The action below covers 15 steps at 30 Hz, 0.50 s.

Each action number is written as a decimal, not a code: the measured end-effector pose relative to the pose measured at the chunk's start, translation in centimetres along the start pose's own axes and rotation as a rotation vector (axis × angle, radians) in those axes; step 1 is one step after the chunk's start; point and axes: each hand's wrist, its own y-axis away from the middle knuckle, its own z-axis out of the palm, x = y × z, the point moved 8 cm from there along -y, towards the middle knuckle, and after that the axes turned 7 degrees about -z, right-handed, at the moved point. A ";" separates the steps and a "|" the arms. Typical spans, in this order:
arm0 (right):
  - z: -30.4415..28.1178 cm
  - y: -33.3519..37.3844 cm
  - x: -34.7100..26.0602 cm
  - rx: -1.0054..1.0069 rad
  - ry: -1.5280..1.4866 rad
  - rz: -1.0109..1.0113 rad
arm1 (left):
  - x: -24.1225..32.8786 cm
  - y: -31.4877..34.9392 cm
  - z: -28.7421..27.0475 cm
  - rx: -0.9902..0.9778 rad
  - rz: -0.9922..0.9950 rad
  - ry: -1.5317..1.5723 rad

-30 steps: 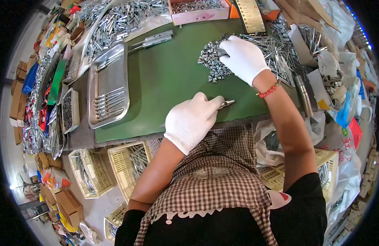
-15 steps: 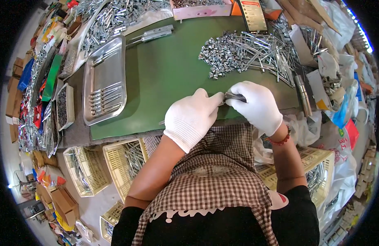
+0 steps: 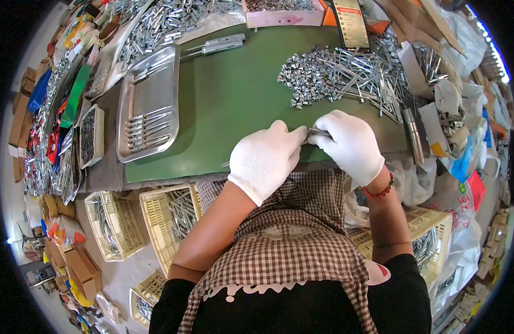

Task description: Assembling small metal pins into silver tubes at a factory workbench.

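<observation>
In white knit gloves, my hands meet over the near edge of the green work mat (image 3: 229, 100). My left hand (image 3: 265, 161) is closed around a thin metal rod (image 3: 225, 164), whose end pokes out beside the wrist. Pinched in my right hand (image 3: 350, 146) is a short grey metal piece (image 3: 321, 133), up against the left fingertips; the fingers cover most of it. Beyond them lie a heap of small silver cone nuts (image 3: 306, 78) and a pile of long thin bolts (image 3: 368, 75). At left, a steel tray (image 3: 175, 72) carries several bolt assemblies (image 3: 150, 129) in a row.
A metal cylinder (image 3: 414, 136) lies at the mat's right edge. Behind stand a phone-like screen (image 3: 350, 25) and a pink box (image 3: 282, 18) of small parts. Metal sleeves (image 3: 162, 25) are heaped at the back left. Cream crates (image 3: 151, 222) of metal parts sit below the table.
The whole view has shifted slightly, so the table items appear a little farther right. Both hands stay together, and the grey piece between them shows at a slightly different angle.
</observation>
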 end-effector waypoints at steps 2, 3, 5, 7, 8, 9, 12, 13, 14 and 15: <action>0.0 0.0 -0.1 0.005 0.013 -0.018 | 0.2 0.0 -0.1 -0.004 0.012 0.013; 0.0 -0.1 -0.2 0.014 0.014 -0.028 | 0.2 0.0 -0.1 -0.003 0.012 0.014; -0.1 -0.1 -0.3 0.023 0.015 -0.040 | 0.1 0.0 0.0 -0.004 0.009 0.000; 0.0 -0.1 -0.2 0.011 0.022 -0.021 | 0.0 0.1 -0.1 0.000 0.011 0.015; 0.1 -0.1 -0.1 0.010 0.021 -0.023 | 0.0 0.1 -0.1 0.002 0.016 0.030; 0.0 -0.1 -0.1 0.019 0.015 -0.025 | 0.0 0.1 0.0 0.002 0.014 0.030; 0.0 0.0 -0.2 0.038 -0.017 -0.024 | 0.1 0.0 -0.2 0.002 0.012 0.028; 0.0 0.0 -0.3 0.047 -0.043 -0.022 | 0.1 -0.1 -0.2 -0.014 0.012 0.010; 0.1 0.0 -0.3 0.047 -0.043 -0.022 | 0.2 -0.2 -0.1 -0.031 0.013 -0.009; 0.1 0.1 -0.4 0.062 -0.001 -0.031 | 0.2 -0.2 -0.1 -0.031 0.012 -0.008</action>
